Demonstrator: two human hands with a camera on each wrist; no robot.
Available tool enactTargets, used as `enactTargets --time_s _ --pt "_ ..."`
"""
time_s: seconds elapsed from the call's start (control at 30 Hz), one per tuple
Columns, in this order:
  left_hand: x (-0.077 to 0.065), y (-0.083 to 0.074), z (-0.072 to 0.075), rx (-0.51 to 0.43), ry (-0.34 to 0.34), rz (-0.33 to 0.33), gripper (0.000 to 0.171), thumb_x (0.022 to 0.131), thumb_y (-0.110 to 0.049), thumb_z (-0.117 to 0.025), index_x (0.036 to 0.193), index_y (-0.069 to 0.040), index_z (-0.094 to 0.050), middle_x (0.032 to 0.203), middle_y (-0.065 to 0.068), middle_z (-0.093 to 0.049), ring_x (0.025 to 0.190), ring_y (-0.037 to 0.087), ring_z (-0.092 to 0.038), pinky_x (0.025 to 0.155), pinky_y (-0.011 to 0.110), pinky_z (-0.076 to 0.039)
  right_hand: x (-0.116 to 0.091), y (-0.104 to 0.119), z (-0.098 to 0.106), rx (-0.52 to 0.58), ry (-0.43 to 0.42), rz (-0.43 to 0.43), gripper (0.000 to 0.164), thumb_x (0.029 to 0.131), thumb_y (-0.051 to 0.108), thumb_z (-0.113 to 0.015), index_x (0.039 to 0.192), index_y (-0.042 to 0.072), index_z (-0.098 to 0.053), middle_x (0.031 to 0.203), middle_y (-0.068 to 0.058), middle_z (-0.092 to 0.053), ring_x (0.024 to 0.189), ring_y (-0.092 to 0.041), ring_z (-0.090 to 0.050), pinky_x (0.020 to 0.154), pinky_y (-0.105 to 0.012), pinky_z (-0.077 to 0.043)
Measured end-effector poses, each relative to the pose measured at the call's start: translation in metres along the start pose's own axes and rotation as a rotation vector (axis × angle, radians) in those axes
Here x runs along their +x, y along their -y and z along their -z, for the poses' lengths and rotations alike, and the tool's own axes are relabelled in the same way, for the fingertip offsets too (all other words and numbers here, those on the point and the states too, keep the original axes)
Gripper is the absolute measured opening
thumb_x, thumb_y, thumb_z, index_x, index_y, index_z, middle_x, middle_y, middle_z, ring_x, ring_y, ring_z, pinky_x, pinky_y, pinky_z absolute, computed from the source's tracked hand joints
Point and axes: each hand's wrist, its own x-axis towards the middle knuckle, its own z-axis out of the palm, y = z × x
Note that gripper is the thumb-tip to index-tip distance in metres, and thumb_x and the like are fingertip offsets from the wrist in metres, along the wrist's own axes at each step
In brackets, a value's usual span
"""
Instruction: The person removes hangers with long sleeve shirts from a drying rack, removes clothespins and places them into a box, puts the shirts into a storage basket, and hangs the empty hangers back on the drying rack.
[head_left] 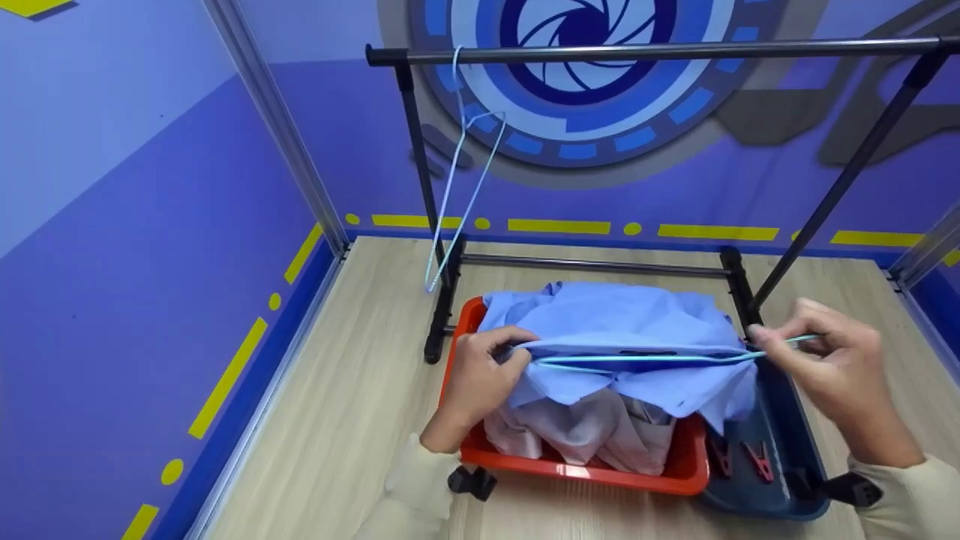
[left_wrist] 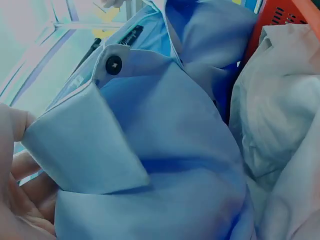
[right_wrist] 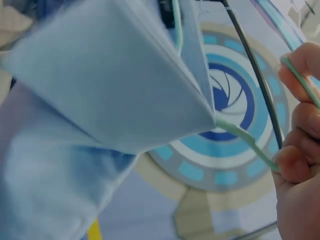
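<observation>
A light blue collared shirt (head_left: 622, 315) lies bunched over the red basket (head_left: 577, 472), its neck opening spread between my hands. My left hand (head_left: 480, 375) pinches the shirt's collar edge at the left end. In the left wrist view, the collar (left_wrist: 90, 145) shows a dark button (left_wrist: 114, 65). A pale green hanger (head_left: 637, 359) runs along inside the neck opening. Beyond the collar's right end, my right hand (head_left: 840, 367) grips the hanger's thin wire, seen close up as a bent green wire (right_wrist: 245, 137) in the right wrist view. Most of the hanger's body is hidden by cloth.
Pale grey cloth (head_left: 585, 427) fills the basket's front. To its right stands a dark blue tray (head_left: 799, 457) holding red clothespins (head_left: 759, 459). Behind rises a metal clothes rack (head_left: 675, 51), with a bare hanger (head_left: 457, 172) at its left end.
</observation>
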Motion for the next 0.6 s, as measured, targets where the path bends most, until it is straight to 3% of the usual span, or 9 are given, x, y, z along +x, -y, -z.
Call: enactTargets --time_s 0.13,0.27,0.4,0.6 --pt "-0.002 0.006 0.002 -0.099 0.031 0.057 0.023 0.086 0.000 -0.058 0.095 -0.015 -0.074 0.094 -0.001 -0.074 0.089 0.010 -0.067 0.085 0.026 -0.054 0.000 -0.009 0.010 0.025 -0.039 -0.054 0.023 0.068 -0.028 -0.062 0.062 -0.006 -0.059 0.059 0.007 -0.042 0.050 -0.003 -0.030 0.044 -0.023 -0.019" --pt "-0.002 0.006 0.003 -0.137 0.074 0.084 0.020 0.088 -0.006 -0.059 0.099 -0.015 -0.073 0.099 0.000 -0.073 0.093 0.010 -0.066 0.088 0.027 -0.054 -0.001 -0.014 0.012 0.064 -0.046 -0.057 0.019 0.070 -0.028 -0.062 0.064 -0.009 -0.059 0.059 0.006 -0.043 0.050 -0.003 -0.031 0.045 -0.023 -0.020" --pt "-0.002 0.005 0.000 -0.126 0.118 0.103 0.017 0.092 -0.019 -0.063 0.106 -0.017 -0.071 0.104 -0.001 -0.071 0.096 0.010 -0.065 0.088 0.026 -0.053 -0.002 -0.013 0.006 0.118 -0.058 -0.057 0.017 0.072 -0.027 -0.061 0.066 -0.011 -0.060 0.060 0.003 -0.045 0.051 -0.005 -0.033 0.045 -0.022 -0.021" --pt "-0.004 0.008 -0.007 -0.035 0.200 0.120 0.028 0.094 -0.033 -0.062 0.119 -0.020 -0.065 0.111 -0.002 -0.067 0.101 0.010 -0.061 0.089 0.025 -0.052 0.003 -0.002 -0.008 0.066 -0.058 -0.071 0.013 0.072 -0.024 -0.064 0.069 -0.011 -0.064 0.061 0.004 -0.046 0.051 -0.005 -0.031 0.045 -0.023 -0.020"
